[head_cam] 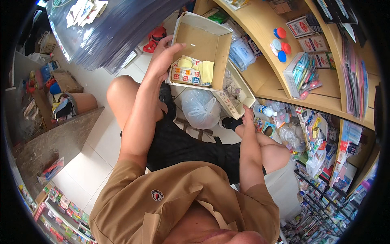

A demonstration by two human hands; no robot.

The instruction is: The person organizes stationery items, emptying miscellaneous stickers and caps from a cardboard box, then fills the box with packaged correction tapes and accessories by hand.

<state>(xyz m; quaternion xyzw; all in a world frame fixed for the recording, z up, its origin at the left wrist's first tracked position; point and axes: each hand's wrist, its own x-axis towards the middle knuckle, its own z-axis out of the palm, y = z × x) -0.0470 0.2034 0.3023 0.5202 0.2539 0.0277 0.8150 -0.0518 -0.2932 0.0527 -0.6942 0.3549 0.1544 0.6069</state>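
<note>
My left hand (166, 56) grips the left wall of an open cardboard box (202, 39), its thumb over the rim. Inside the box, small printed packets (186, 75) with red, orange and blue marks lie at the near end, beside pale yellow paper slips (207, 71). My right hand (248, 115) holds the near right corner of a second, narrower box (232, 106). Small clear plastic-looking items (233, 91) lie in that one. The first box overlaps the second and hides part of it.
A tied plastic bag (201, 108) sits between my legs, near a wooden stool (195, 129). To the right stand wooden shelves (271, 80) with colored round caps (281, 45) and a box of pens (304, 73). A bottle (265, 110) is beside my right hand. At left is a bin (82, 105).
</note>
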